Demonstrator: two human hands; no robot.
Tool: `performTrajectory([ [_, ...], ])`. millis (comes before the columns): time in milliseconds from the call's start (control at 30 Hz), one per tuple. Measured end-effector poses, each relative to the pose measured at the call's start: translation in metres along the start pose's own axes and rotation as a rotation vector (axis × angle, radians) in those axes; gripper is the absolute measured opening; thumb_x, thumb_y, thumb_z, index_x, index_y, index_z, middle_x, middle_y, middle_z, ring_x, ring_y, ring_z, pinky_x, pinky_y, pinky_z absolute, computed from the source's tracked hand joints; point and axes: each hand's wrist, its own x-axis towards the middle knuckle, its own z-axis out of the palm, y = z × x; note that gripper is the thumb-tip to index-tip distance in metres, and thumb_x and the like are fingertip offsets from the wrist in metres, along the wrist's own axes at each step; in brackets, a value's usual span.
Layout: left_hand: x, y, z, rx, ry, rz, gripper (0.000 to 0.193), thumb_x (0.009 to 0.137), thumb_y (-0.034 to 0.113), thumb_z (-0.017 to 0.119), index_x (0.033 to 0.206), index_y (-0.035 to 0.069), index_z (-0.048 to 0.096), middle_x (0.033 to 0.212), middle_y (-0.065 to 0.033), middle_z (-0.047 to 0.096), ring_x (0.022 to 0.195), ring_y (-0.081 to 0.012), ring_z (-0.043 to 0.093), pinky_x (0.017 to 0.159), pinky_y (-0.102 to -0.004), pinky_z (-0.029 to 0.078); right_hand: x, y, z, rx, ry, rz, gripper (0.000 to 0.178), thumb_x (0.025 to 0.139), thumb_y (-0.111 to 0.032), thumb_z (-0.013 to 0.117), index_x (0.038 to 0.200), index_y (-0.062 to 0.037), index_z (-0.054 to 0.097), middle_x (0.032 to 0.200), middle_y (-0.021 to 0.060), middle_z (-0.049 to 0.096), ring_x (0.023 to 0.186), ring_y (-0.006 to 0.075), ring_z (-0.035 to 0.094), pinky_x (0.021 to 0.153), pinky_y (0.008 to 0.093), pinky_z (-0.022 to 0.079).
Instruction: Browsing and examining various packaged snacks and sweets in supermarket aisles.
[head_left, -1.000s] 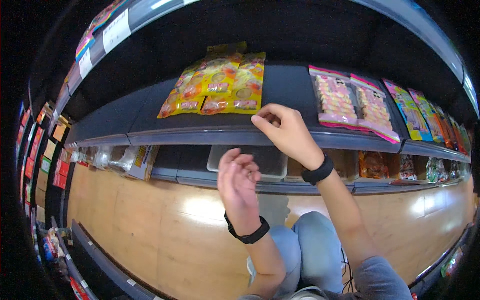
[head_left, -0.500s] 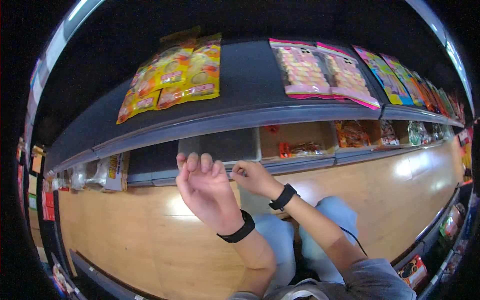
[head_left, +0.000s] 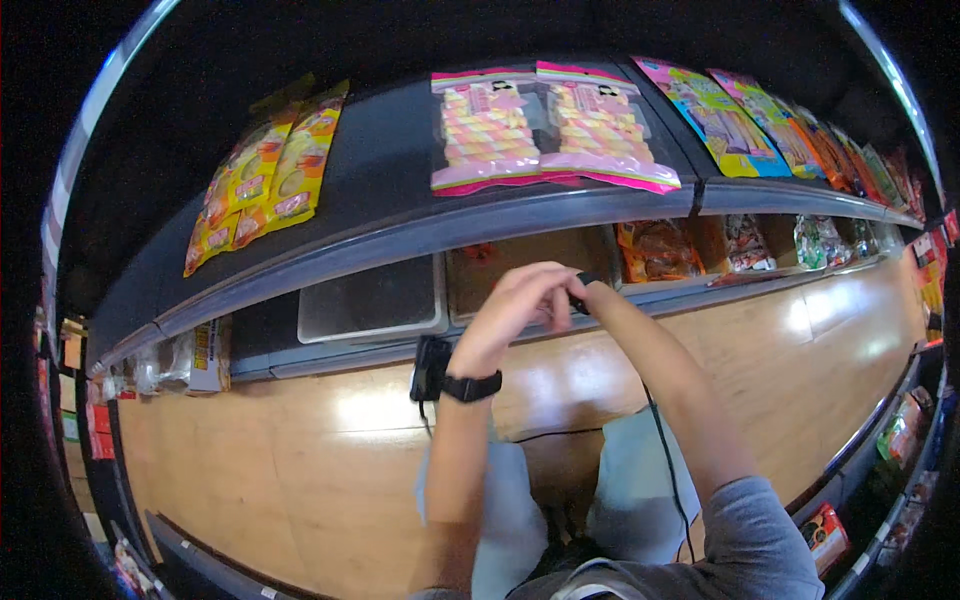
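Note:
My left hand (head_left: 522,303), back upward, reaches across to my right wrist. Its fingers bend down and close at the black wristband (head_left: 583,291) there. My right hand is hidden behind the left one, so its fingers do not show. Another black band (head_left: 473,387) circles my left wrist, with a black box-shaped device (head_left: 430,368) and a cable beside it. Both hands are in front of the lower shelf, near a clear plastic tray (head_left: 375,331) and a brown bin (head_left: 505,262).
The dark upper shelf (head_left: 385,170) holds yellow snack bags (head_left: 265,180), pink bags of twisted marshmallows (head_left: 488,130) and colourful packets (head_left: 715,120). Its front edge juts out above the hands. Below are bins with orange packets (head_left: 658,250) and a cardboard box (head_left: 210,355). Wooden flooring (head_left: 330,460) lies beneath.
My left hand has turned from palm up with fingers raised to back up, and moved right over my right wrist. The shelf goods appear shifted left in view.

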Motion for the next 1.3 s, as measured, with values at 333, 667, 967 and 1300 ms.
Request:
performTrajectory([
  [333, 0.079, -0.128, -0.096, 0.029, 0.663, -0.356, 0.025, 0.082, 0.025, 0.041, 0.101, 0.01, 0.049, 0.09, -0.0035, 0.058, 0.079, -0.0152, 0.055, 0.063, -0.0276, 0.042, -0.055, -0.032, 0.018, -0.395, 0.366, 0.568, 0.037, 0.081, -0.022, 0.033, 0.109, -0.0043, 0.05, 0.128, 0.0202, 0.028, 0.122, 0.0368, 0.013, 0.098, 0.0525, 0.006],
  [667, 0.054, -0.173, -0.131, 0.054, 0.538, -0.487, 0.039, 0.082, 0.033, 0.046, 0.109, 0.005, 0.045, 0.094, -0.0062, 0.056, 0.085, -0.0181, 0.054, 0.071, -0.0302, 0.043, -0.06, -0.052, 0.008, -0.487, 0.446, 0.524, 0.043, 0.077, -0.039, 0.04, 0.105, -0.0097, 0.054, 0.113, 0.0096, 0.047, 0.107, 0.028, 0.04, 0.09, 0.0471, 0.024],
  [967, 0.079, -0.135, -0.123, -0.411, 0.525, 0.143, 0.038, 0.075, 0.022, 0.061, 0.105, 0.003, 0.048, 0.099, -0.0076, 0.052, 0.09, -0.0171, 0.049, 0.076, -0.0287, 0.04, -0.047, -0.09, 0.015, 0.054, 0.458, 0.055, 0.04, 0.068, -0.038, 0.062, 0.08, 0.0001, 0.06, 0.077, 0.0083, 0.059, 0.071, 0.0146, 0.053, 0.062, 0.0284, 0.041],
  [1300, 0.029, -0.078, -0.118, 0.112, 0.2, -0.131, 0.028, 0.074, 0.019, 0.062, 0.096, 0.004, 0.056, 0.091, -0.003, 0.057, 0.08, -0.0123, 0.052, 0.074, -0.0256, 0.041, -0.055, -0.126, 0.032, 0.531, -0.172, -0.104, 0.021, 0.071, -0.026, 0.064, 0.077, -0.0073, 0.057, 0.063, -0.0013, 0.053, 0.051, 0.0064, 0.047, 0.047, 0.0176, 0.037],
])
